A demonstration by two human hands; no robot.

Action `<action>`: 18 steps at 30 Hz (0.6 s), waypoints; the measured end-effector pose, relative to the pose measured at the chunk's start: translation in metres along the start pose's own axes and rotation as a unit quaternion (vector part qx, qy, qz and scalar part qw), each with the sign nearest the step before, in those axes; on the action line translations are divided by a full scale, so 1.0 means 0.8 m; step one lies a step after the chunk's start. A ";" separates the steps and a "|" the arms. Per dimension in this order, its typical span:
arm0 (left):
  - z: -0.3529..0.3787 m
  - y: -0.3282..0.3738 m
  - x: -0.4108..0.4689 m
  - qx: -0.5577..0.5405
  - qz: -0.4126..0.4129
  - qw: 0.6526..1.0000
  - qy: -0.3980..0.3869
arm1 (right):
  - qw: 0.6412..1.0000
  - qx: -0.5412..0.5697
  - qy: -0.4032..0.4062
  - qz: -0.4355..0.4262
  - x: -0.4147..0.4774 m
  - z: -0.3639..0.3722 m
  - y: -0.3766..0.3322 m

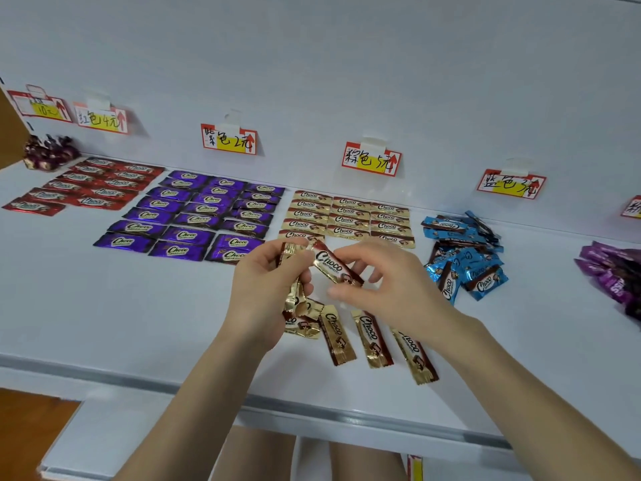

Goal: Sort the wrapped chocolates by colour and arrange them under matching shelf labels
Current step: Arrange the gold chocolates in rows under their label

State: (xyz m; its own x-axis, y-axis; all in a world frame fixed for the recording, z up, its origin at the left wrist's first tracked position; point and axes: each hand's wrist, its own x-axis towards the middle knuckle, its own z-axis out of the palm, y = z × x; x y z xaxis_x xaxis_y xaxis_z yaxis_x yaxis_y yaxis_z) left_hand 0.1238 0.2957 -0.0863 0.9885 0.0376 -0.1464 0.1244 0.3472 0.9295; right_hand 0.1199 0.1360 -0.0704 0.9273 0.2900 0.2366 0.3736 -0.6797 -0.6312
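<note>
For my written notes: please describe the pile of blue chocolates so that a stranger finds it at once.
Look along the white shelf, just right of the neat gold rows. Below a label lie the blue chocolates: the only blue wrappers, in a loose heap, not lined up.

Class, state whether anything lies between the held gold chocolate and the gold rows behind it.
Nothing visible does: the gold chocolate hangs just before the gold rows, with only bare shelf between.

The wrapped chocolates read "Choco"; the red-group label says 红色4元 and the purple-group label 紫色2元.
</note>
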 end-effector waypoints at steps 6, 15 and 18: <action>0.005 -0.006 0.002 -0.018 -0.047 0.999 0.017 | 0.994 -0.107 0.010 -0.026 0.021 -0.002 0.031; -0.015 -0.003 0.004 -0.083 -0.069 0.994 0.032 | 0.980 -0.198 -0.007 -0.002 0.048 0.011 0.076; -0.022 -0.009 0.002 -0.083 -0.023 0.996 0.015 | 0.978 -0.210 -0.006 -0.010 0.038 0.015 0.076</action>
State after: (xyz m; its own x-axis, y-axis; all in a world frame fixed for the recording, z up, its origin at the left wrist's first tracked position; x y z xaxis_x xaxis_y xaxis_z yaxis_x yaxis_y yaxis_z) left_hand 0.1232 0.3100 -0.0991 0.9786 0.0454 -0.2008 0.1517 0.5001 0.8526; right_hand 0.1704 0.1117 -0.1109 0.9202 0.3125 0.2359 0.3706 -0.8896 -0.2671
